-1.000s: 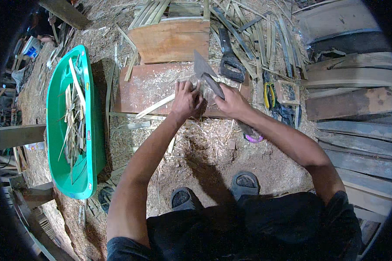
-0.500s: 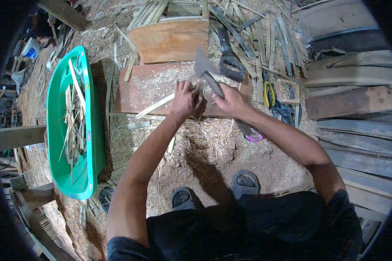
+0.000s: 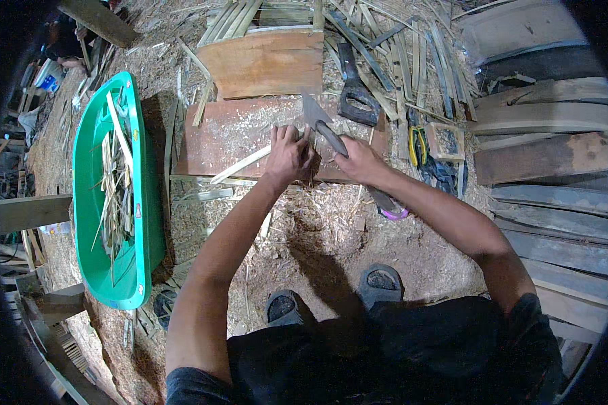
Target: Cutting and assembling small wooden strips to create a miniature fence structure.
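Observation:
My left hand is closed on a pale wooden strip over the reddish-brown board, which is dusted with shavings. My right hand grips the dark handle of a bladed tool, whose broad grey blade is slightly blurred just beyond my left fingers. Where the blade meets the strip is hidden. A dark hand saw lies to the right of the blade. Beside it are yellow-and-black handled pliers and a small wooden block.
A green plastic tub of split strips stands at left. A plank lies beyond the board, with loose strips at upper right and stacked boards along the right. Sandalled feet are below. Another person is partly visible at upper left.
The blade in my right hand has shifted slightly, first upward and then back down. My left hand stays nearly in place.

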Motion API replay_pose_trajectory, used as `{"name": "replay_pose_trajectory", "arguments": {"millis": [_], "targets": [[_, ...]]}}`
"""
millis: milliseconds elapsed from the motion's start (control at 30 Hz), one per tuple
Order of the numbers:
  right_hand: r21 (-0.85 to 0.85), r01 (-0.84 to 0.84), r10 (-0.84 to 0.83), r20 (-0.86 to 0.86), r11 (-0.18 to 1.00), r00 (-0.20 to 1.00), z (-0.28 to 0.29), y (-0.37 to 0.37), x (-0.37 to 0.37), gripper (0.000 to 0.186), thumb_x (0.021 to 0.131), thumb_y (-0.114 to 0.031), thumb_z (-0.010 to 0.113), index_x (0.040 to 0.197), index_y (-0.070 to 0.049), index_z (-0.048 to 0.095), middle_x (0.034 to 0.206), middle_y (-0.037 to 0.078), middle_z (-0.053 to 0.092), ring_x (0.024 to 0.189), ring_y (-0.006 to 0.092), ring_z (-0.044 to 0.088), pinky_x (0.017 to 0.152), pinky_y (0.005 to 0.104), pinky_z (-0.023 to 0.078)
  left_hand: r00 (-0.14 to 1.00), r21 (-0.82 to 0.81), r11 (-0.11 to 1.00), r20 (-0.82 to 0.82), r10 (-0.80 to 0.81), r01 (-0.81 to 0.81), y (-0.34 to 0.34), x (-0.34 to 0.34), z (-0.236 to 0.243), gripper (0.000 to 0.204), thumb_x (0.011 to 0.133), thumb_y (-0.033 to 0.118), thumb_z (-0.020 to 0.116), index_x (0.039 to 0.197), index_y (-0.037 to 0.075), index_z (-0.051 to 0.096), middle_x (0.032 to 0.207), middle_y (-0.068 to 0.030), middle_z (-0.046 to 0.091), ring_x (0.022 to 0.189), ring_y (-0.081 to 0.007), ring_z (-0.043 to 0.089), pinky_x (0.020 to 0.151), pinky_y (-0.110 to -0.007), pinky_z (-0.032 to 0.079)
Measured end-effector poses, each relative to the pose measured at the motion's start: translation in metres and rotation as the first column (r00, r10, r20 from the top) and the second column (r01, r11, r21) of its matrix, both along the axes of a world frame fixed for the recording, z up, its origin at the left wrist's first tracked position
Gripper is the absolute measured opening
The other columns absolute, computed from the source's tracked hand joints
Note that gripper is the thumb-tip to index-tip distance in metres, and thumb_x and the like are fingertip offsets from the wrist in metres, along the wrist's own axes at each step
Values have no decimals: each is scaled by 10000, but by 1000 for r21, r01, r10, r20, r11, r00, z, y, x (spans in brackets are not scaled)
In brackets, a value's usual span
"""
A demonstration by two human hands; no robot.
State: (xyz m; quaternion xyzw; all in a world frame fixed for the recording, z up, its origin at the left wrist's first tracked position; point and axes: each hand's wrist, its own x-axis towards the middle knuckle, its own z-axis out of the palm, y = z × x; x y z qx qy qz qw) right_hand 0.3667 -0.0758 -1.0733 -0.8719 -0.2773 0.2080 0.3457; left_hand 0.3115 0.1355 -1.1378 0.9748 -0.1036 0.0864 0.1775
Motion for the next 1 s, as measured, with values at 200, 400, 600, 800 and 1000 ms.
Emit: {"name": "replay_pose_trajectory", "arguments": {"millis": [200, 400, 600, 800, 1000], "targets": [[199, 65, -71, 23, 978, 997, 3, 0, 0, 280, 899, -255, 583, 970, 13, 544, 761, 200, 587, 707, 348, 589, 685, 460, 466, 1000, 10, 1000, -5, 4, -4, 0, -1, 2, 540, 861, 298, 624, 1334, 50, 549, 1086, -203, 489, 1155, -383, 446, 1112, -642, 231], [-19, 19, -21, -101, 1000, 995, 5, -1, -4, 299, 894, -240, 546, 1024, 28, 528, 794, 261, 604, 748, 449, 619, 697, 522, 474, 1000, -39, 999, 20, 16, -15, -4, -2, 0, 554, 841, 294, 645, 1329, 48, 555, 1081, -196, 492, 1142, -382, 449, 1109, -640, 232], [84, 49, -52, 30, 995, 998, 15, 4, -9, 268, 889, -241, 570, 969, 14, 542, 755, 217, 588, 711, 371, 606, 682, 475, 461, 1000, -45, 999, -9, 3, -3, 1, -1, -1, 545, 845, 295, 639, 1326, 52, 559, 1085, -194, 493, 1137, -379, 459, 1109, -640, 239], [-19, 86, -87, -27, 996, 996, 7, 12, -7, 284, 909, -263, 556, 996, 7, 545, 756, 201, 586, 712, 360, 608, 677, 472, 462, 999, -26, 999, 31, 19, -19, 3, 1, -4, 550, 840, 302, 639, 1325, 54, 561, 1080, -193, 497, 1125, -379, 464, 1097, -633, 261], [88, 79, -79, -4, 993, 997, -2, 3, -3, 275, 902, -254, 563, 1009, -1, 546, 755, 203, 575, 703, 352, 596, 681, 470, 463, 1000, -50, 999, 25, 2, -1, 0, 1, -5, 551, 833, 298, 643, 1317, 46, 568, 1063, -190, 502, 1125, -382, 464, 1085, -632, 269]]}}
